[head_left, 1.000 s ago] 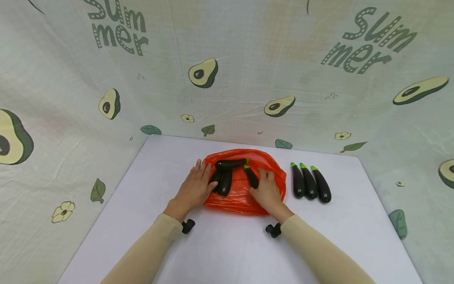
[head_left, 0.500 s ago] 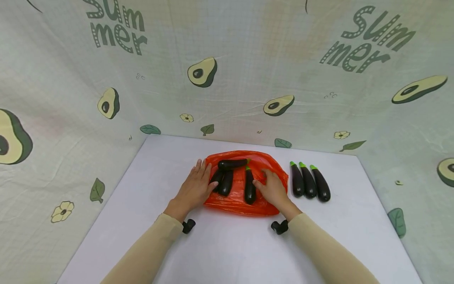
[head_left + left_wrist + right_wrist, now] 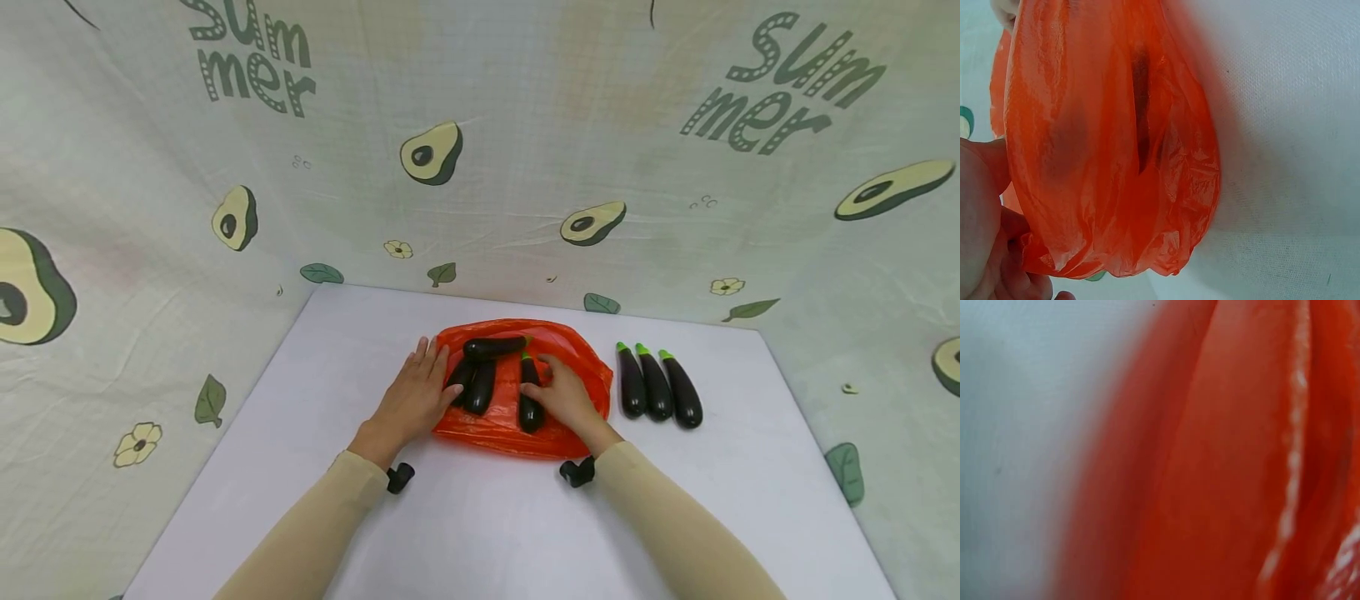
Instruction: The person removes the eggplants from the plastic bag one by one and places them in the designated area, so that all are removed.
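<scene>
An orange-red plastic bag (image 3: 487, 429) lies spread on the table, with several dark eggplants on it. One eggplant (image 3: 495, 347) lies crosswise at the top; beneath it two more, including this eggplant (image 3: 480, 392), point toward me. My left hand (image 3: 411, 396) rests with straight fingers on the bag's left edge, its thumb near those eggplants. At the right of the bag, my right hand (image 3: 566, 398) holds a separate upright-lying eggplant (image 3: 531, 415), thumb across it and fingers curled on its right side. The right wrist view shows only blurred bag plastic (image 3: 1222, 475).
Right of the bag, three eggplants with green stems lie side by side, the rightmost eggplant (image 3: 681, 390) slightly nearer me. The white table (image 3: 480, 533) is bordered by an avocado-print cloth (image 3: 510, 167) at the back and sides.
My right hand let go of the eggplant and drew off to the right, then came back left onto it. That eggplant now lies straighter and nearer me. My left hand has stayed put.
</scene>
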`<state>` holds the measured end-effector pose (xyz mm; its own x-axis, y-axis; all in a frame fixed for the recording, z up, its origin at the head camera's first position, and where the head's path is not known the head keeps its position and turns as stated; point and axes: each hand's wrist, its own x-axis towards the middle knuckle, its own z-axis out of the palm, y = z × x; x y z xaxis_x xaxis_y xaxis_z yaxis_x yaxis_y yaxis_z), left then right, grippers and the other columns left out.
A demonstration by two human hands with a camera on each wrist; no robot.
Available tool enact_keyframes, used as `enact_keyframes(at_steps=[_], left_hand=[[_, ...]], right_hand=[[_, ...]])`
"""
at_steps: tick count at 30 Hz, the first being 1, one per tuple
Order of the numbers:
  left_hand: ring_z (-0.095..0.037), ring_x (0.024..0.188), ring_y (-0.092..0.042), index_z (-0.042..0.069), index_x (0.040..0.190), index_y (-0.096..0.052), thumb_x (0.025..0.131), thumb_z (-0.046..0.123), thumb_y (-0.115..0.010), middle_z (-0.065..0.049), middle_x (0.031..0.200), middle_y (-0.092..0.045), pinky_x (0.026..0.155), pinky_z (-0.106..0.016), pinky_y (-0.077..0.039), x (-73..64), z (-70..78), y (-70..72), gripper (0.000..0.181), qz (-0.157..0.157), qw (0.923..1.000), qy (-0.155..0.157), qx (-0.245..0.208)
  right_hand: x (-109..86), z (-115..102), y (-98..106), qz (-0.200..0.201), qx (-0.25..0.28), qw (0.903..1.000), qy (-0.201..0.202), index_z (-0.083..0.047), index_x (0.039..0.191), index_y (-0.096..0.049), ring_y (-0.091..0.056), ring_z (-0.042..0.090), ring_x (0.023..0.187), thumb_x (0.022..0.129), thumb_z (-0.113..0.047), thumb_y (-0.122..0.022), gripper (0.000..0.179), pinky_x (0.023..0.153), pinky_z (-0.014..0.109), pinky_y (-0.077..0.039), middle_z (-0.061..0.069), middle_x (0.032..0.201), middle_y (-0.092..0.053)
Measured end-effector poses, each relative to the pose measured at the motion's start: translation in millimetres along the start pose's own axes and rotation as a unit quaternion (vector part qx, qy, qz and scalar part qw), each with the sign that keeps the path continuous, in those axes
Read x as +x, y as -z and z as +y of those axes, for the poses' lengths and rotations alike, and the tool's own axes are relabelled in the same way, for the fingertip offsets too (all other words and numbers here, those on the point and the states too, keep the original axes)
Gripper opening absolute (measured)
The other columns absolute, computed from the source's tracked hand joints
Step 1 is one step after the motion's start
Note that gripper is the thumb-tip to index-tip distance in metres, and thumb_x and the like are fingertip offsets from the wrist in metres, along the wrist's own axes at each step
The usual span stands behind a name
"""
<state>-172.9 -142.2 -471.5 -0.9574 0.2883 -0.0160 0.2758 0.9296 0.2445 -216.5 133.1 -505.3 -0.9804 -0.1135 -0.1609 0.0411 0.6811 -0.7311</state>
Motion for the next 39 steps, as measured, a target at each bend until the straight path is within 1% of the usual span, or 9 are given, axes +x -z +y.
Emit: enact_keyframes(at_steps=[6,10,14,18,22,26,30,33,39], left_hand=[[-0.038,0.165,-0.003,0.0,0.167,-0.021,0.11,0.046,-0.051,-0.021,0.175,-0.018,0.133,-0.053,-0.014,0.0,0.8,1.7,0.079,-0.004,1.0,0.0,0.001],[-0.038,0.165,-0.003,0.0,0.167,-0.021,0.11,0.047,-0.05,-0.021,0.175,-0.017,0.132,-0.053,-0.014,-0.5,0.9,2.3,0.079,-0.004,1.0,-0.001,0.0],[-0.038,0.165,-0.003,0.001,0.167,-0.02,0.11,0.048,-0.05,-0.021,0.175,-0.018,0.132,-0.053,-0.014,-0.6,-0.3,1.5,0.079,-0.002,1.0,0.001,0.004],[-0.038,0.165,-0.003,0.001,0.167,-0.021,0.11,0.048,-0.051,-0.021,0.175,-0.018,0.132,-0.052,-0.014,0.0,-1.1,0.1,0.08,-0.001,1.0,0.002,0.003],[-0.038,0.165,-0.003,0.0,0.167,-0.02,0.109,0.048,-0.051,-0.021,0.175,-0.018,0.132,-0.053,-0.014,0.4,-1.8,-0.9,0.081,-0.003,1.0,0.003,0.002],[-0.039,0.165,-0.003,-0.001,0.167,-0.02,0.109,0.048,-0.051,-0.022,0.175,-0.018,0.132,-0.053,-0.015,-0.1,-2.0,-0.4,0.081,-0.004,1.0,0.003,0.006],[-0.039,0.165,-0.003,-0.001,0.167,-0.02,0.11,0.047,-0.05,-0.022,0.175,-0.017,0.132,-0.053,-0.015,-0.8,-1.2,1.1,0.08,-0.008,0.9999,0.003,0.006],[-0.038,0.165,-0.003,0.0,0.167,-0.02,0.111,0.047,-0.049,-0.022,0.175,-0.016,0.132,-0.052,-0.014,-1.3,-0.4,1.7,0.079,-0.011,0.9999,0.003,0.004],[-0.037,0.165,-0.002,-0.001,0.167,-0.019,0.11,0.046,-0.05,-0.022,0.175,-0.016,0.132,-0.053,-0.015,-1.7,0.7,1.9,0.08,-0.009,1.0,0.002,-0.001]], right_hand=[[1.7,-4.2,-2.5,-0.036,0.018,0.9989,-0.025,-0.01,0.161,-0.033,-0.06,0.041,0.131,0.097,-0.034,-0.076,0.081,0.11,0.06,-0.051,0.024,0.148,-0.058],[2.2,-5.1,-2.4,-0.037,0.018,0.9987,-0.03,-0.012,0.162,-0.033,-0.06,0.04,0.127,0.097,-0.026,-0.073,0.077,0.109,0.06,-0.052,0.023,0.146,-0.059],[-0.6,-6.8,2.0,-0.022,0.022,0.9992,-0.026,-0.012,0.161,-0.035,-0.061,0.038,0.118,0.096,-0.019,-0.07,0.075,0.102,0.058,-0.057,0.023,0.14,-0.06],[-5.2,-9.1,9.6,-0.003,0.041,0.9988,-0.025,-0.013,0.161,-0.035,-0.063,0.039,0.117,0.095,-0.019,-0.07,0.075,0.098,0.056,-0.06,0.023,0.143,-0.058],[-11.5,-10.3,17.6,0.018,0.065,0.9976,-0.018,-0.016,0.162,-0.034,-0.064,0.039,0.124,0.098,-0.022,-0.07,0.074,0.1,0.056,-0.059,0.021,0.149,-0.055],[-17.6,-6.7,23.7,0.035,0.083,0.996,0.0,-0.017,0.163,-0.033,-0.064,0.04,0.129,0.101,-0.025,-0.07,0.073,0.102,0.056,-0.058,0.02,0.148,-0.056],[-21.6,0.8,27.0,0.048,0.091,0.9945,0.022,-0.023,0.165,-0.031,-0.065,0.04,0.128,0.102,-0.027,-0.071,0.075,0.102,0.054,-0.058,0.019,0.149,-0.056],[-23.6,5.4,28.8,0.059,0.097,0.9929,0.034,-0.026,0.163,-0.034,-0.066,0.041,0.127,0.101,-0.026,-0.073,0.074,0.102,0.054,-0.058,0.019,0.149,-0.058],[-27.1,11.5,31.8,0.079,0.103,0.9902,0.052,-0.026,0.161,-0.037,-0.066,0.038,0.128,0.1,-0.024,-0.075,0.072,0.104,0.055,-0.056,0.019,0.146,-0.061]])
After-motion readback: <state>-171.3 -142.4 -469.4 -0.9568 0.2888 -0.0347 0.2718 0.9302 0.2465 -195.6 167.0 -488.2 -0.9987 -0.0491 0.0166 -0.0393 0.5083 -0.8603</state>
